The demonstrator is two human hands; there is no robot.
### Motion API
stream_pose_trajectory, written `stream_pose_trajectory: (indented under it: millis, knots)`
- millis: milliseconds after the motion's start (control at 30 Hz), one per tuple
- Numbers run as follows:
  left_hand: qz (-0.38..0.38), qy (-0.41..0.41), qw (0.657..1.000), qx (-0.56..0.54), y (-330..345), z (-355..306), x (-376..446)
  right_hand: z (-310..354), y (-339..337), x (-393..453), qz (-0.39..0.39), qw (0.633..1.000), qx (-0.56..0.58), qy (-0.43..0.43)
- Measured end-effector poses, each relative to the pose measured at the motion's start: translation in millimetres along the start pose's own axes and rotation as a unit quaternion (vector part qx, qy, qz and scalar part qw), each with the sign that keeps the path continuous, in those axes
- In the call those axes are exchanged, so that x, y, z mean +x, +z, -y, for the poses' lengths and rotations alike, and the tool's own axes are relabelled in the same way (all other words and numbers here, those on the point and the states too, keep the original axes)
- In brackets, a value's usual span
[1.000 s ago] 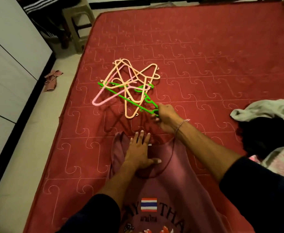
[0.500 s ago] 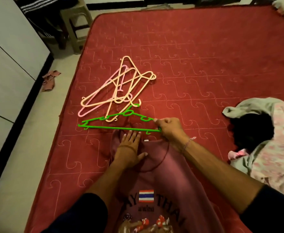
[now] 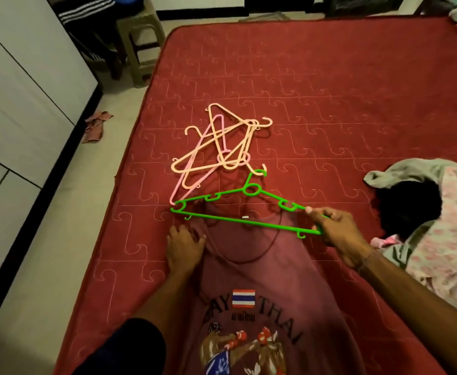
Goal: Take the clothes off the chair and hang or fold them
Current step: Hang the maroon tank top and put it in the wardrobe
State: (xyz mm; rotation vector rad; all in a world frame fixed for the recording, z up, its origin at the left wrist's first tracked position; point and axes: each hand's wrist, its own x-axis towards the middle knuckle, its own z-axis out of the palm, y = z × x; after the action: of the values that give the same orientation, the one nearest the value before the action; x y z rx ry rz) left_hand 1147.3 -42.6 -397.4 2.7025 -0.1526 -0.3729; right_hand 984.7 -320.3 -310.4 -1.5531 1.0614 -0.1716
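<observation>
A pink sleeveless shirt [image 3: 251, 282] with a flag and boxing print lies flat on the red mattress [image 3: 330, 90], neck away from me. A green plastic hanger [image 3: 238, 220] lies across the shirt's neck opening. My right hand [image 3: 335, 234] grips the hanger's right end. My left hand [image 3: 184, 247] holds the shirt's left shoulder strap, fingers curled on the fabric.
A tangle of peach and pink hangers [image 3: 219, 150] lies just beyond the green one. A heap of clothes [image 3: 433, 220], grey, black and floral pink, sits at the right. A stool [image 3: 138, 41] stands off the mattress's far left corner, a white cabinet [image 3: 19, 104] along the left.
My right hand pulled the green hanger out of the tangle and brought it down over the shirt's neck. My left hand slid from the neck's middle to the left strap.
</observation>
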Motion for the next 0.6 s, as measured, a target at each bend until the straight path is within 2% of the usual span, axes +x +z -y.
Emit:
stream_pose_trajectory:
  millis: [167, 333, 433, 600]
  knots:
    - [0.000, 0.005, 0.995, -0.103, 6.6, 7.6, 14.6, -6.8, -17.3, -9.8, 0.066, 0.989, 0.084, 0.106]
    - [-0.022, -0.034, 0.967, -0.250, 2.7, 3.9, 15.3, 6.1, -26.4, -19.1, 0.105, 0.968, 0.105, 0.200]
    - [-0.003, -0.069, 0.945, -0.321, -0.7, 0.1, 21.9, 12.0, -27.0, -21.1, 0.120, 0.964, 0.110, 0.212]
    - [0.000, -0.034, 0.936, -0.351, -6.9, -5.4, 20.8, 17.0, -23.5, -26.7, 0.160, 0.971, 0.084, 0.158]
